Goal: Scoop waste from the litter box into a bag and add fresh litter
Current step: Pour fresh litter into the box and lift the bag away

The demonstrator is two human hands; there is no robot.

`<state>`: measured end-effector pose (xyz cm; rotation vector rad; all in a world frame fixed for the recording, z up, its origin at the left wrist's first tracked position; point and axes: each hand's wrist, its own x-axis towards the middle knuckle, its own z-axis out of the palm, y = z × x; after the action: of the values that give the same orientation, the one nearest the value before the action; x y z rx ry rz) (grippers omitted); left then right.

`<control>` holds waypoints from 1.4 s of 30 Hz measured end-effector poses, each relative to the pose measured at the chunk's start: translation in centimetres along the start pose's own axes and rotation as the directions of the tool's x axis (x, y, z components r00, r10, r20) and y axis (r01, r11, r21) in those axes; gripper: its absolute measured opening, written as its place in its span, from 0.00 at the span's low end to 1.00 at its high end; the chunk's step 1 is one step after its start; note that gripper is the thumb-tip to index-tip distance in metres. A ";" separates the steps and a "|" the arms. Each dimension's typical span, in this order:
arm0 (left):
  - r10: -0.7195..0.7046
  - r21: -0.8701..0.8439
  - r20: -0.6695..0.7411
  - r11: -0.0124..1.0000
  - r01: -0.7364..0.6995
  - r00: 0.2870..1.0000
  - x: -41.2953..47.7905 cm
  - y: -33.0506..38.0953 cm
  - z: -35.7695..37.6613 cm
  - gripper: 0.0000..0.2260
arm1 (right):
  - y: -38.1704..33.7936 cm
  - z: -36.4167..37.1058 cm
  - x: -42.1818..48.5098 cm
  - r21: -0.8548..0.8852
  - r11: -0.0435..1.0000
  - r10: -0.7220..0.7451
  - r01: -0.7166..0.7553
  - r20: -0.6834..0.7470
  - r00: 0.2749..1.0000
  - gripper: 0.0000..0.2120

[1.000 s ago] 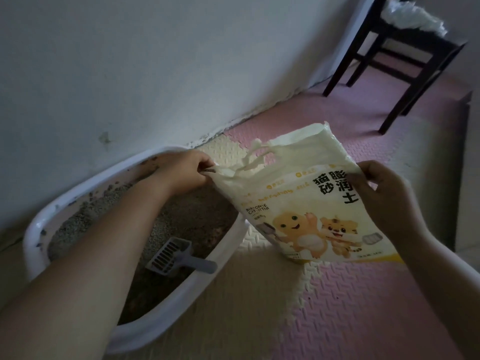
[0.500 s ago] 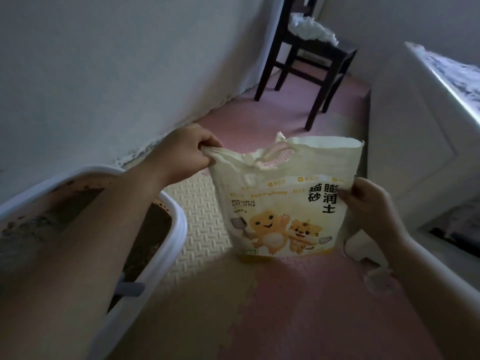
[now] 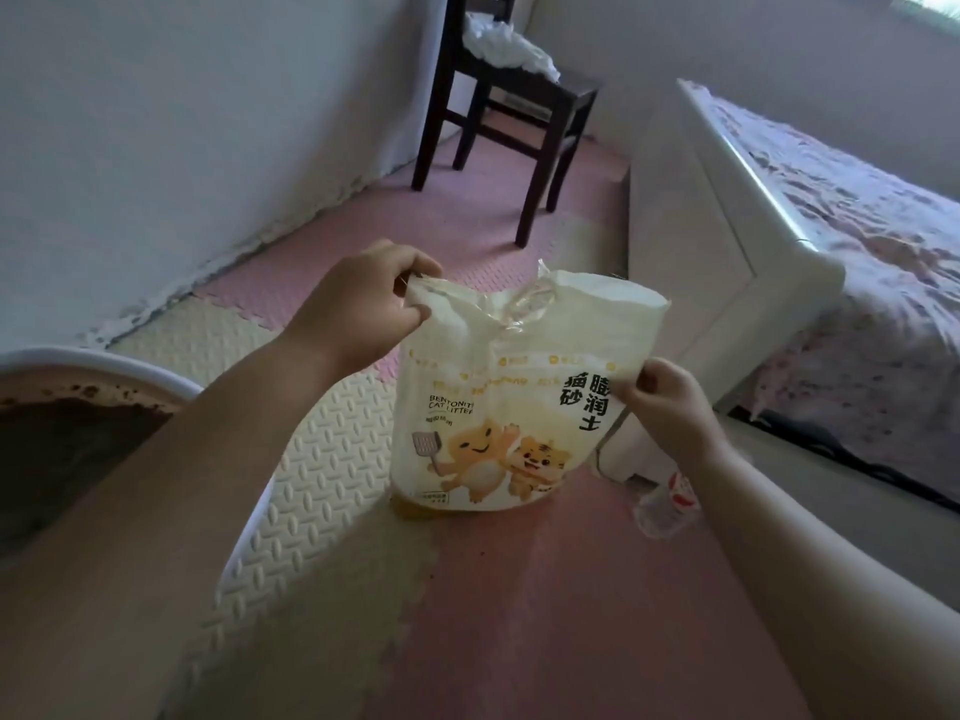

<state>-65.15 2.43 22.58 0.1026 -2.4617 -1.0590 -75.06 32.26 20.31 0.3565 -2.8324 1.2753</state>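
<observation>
While gripping both upper corners, has swung the litter bag (image 3: 498, 407) away from its tilt over the litter box (image 3: 104, 363) a second ago and now stands it upright, base on the floor mat (image 3: 322, 459), just beside the box's white rim. Pinches the crumpled top-left corner in the left grip (image 3: 363, 304), fingers curled round the plastic, and clamps the right edge in the right grip (image 3: 670, 407). Points to pouring finished, with closing or putting away next. Looks cream and glossy, printed with cartoon cats and cat-litter lettering. Sags and creases below the torn-open mouth, so probably part emptied, though impossible to see inside from here.
</observation>
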 end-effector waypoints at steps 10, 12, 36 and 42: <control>-0.183 -0.178 -0.113 0.971 0.161 0.977 -1.3 -2.1 2.1 0.05 | -3.5 0.8 0.0 0.141 0.983 -0.072 0.119 -0.303 0.950 0.06; -0.249 -0.191 -0.181 0.958 0.214 0.951 -1.2 -1.8 2.6 0.06 | -3.7 1.0 -0.2 0.179 0.980 -0.020 0.082 -0.324 0.946 0.08; 0.120 0.217 -0.350 0.975 -0.044 0.929 24.6 56.4 -49.5 0.08 | -60.8 -51.5 6.5 0.347 0.889 -0.206 0.298 -0.278 0.938 0.03; 0.185 0.239 -0.400 0.967 -0.092 0.898 30.9 73.8 -62.6 0.11 | -74.7 -67.9 8.9 0.303 0.849 -0.353 0.434 -0.287 0.891 0.07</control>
<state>-57.45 4.75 123.83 0.1969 -2.1414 -0.6266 -73.24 32.86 121.64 0.7144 -2.1766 1.6079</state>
